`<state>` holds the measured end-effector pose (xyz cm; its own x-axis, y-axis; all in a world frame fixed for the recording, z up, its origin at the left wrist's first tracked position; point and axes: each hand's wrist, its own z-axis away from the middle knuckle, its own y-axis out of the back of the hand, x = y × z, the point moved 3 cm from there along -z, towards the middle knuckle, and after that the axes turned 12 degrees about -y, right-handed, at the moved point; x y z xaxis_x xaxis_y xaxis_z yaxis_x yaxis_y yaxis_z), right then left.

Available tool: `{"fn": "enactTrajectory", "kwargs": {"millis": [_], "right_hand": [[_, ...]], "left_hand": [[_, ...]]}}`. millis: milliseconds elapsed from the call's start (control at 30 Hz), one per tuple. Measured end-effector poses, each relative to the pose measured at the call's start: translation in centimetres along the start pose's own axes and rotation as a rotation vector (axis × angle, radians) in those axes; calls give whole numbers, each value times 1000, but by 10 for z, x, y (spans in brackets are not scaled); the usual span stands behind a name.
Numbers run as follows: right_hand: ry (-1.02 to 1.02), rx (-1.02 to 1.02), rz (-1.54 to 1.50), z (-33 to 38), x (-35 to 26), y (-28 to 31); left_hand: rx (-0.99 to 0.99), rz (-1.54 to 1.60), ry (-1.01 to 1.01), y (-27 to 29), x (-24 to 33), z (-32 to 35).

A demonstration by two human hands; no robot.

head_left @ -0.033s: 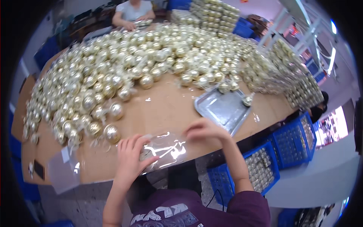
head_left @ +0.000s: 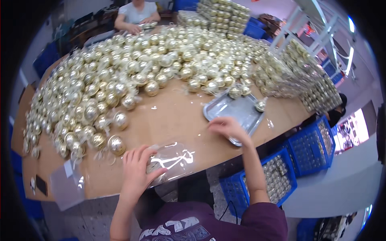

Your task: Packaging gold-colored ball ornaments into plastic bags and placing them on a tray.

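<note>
My left hand grips the left end of a clear plastic package at the table's near edge, thumb and fingers around it. Glare covers much of the plastic. Something pale shows inside near my thumb, too obscured to name. My right hand hovers apart from the package, beside the near-left edge of a metal tray. Its fingers are bent and drawn together; whatever they hold, if anything, is hidden. On the tray's far and right edges lie gold ball ornaments.
A large heap of gold balls covers the table's far and left parts. Packed balls are stacked at right. Blue crates stand below the right edge. A clear plastic sheet and phone lie left. Another person sits opposite.
My right hand has moved away from the package, up and to the right, toward the tray. My left hand stays on the package.
</note>
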<state>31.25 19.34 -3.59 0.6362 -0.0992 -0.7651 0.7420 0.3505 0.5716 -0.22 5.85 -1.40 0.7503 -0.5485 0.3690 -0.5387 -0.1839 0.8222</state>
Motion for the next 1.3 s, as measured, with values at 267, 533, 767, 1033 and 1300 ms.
{"fn": "enactTrajectory", "kwargs": {"millis": [267, 533, 767, 1033, 1300], "right_hand": [[-74, 1150, 433, -2, 170, 186], [132, 191, -413, 35, 38, 13], [198, -112, -325, 50, 0, -69], [59, -234, -528, 39, -41, -117], [278, 1037, 336, -55, 59, 107]], "left_hand": [[7, 50, -7, -1, 5, -9], [-49, 21, -17, -2, 0, -9], [-56, -40, -47, -2, 2, -10], [-121, -64, -122, -1, 6, -10], [-138, -34, -100, 4, 12, -10]]}}
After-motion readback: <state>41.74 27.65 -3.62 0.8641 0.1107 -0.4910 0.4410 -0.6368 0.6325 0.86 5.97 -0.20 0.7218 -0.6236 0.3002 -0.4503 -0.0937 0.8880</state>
